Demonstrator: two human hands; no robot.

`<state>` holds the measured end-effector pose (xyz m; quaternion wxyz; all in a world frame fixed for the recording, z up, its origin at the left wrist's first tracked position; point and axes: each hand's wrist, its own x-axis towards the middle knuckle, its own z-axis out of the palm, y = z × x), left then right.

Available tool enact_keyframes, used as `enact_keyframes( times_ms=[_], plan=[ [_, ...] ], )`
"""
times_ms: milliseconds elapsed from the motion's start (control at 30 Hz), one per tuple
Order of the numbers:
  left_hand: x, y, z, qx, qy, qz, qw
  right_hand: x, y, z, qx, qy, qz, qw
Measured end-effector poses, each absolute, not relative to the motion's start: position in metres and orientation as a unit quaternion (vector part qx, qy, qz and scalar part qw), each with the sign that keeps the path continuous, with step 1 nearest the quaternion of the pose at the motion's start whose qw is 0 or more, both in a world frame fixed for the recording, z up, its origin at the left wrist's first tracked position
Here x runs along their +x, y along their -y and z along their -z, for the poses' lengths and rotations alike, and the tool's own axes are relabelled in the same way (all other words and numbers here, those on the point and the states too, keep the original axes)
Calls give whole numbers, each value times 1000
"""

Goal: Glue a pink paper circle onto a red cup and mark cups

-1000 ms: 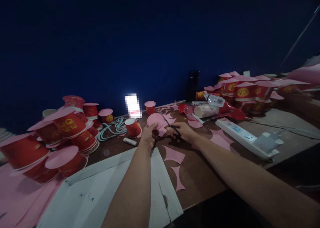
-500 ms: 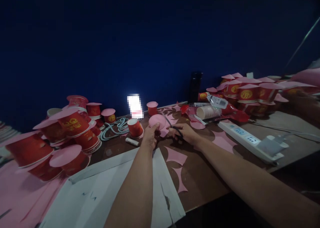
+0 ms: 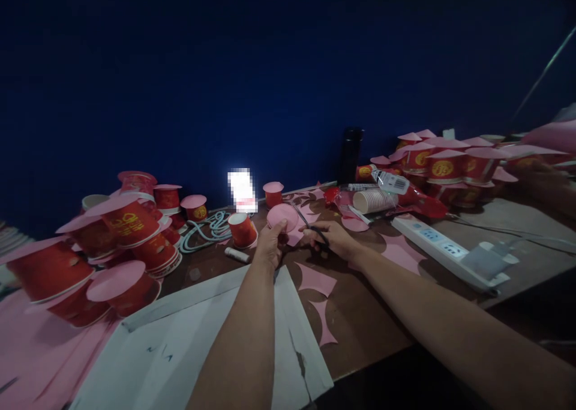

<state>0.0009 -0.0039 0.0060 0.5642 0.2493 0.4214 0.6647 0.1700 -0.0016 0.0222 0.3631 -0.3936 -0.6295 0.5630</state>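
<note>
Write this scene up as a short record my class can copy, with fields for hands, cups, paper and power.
Left hand: holds pink paper disc
Right hand: holds dark-handled scissors
Both sides: piled red paper cups, many topped with pink paper circles
Brown table: pink paper offcuts
Power: white power strip, adapter plugged in

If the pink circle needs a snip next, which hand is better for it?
Probably the right hand: it holds the scissors, close to the pink circle. The left hand is busy pinching that circle.
</note>
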Motion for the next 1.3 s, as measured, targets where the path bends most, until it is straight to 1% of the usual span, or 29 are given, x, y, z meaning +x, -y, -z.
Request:
enact_keyframes(
  times_ms=[400, 700, 1300],
  plan=[
    [1, 4, -5, 251, -428, -662, 562, 171, -3, -15, -384, 632, -565, 366],
    [1, -1, -3, 235, -428, -670, 558, 171, -3, -14, -395, 631, -574, 342],
    [1, -2, -1, 228, -418, -678, 561, 169, -2, -16, -390, 625, -571, 363]
  ],
)
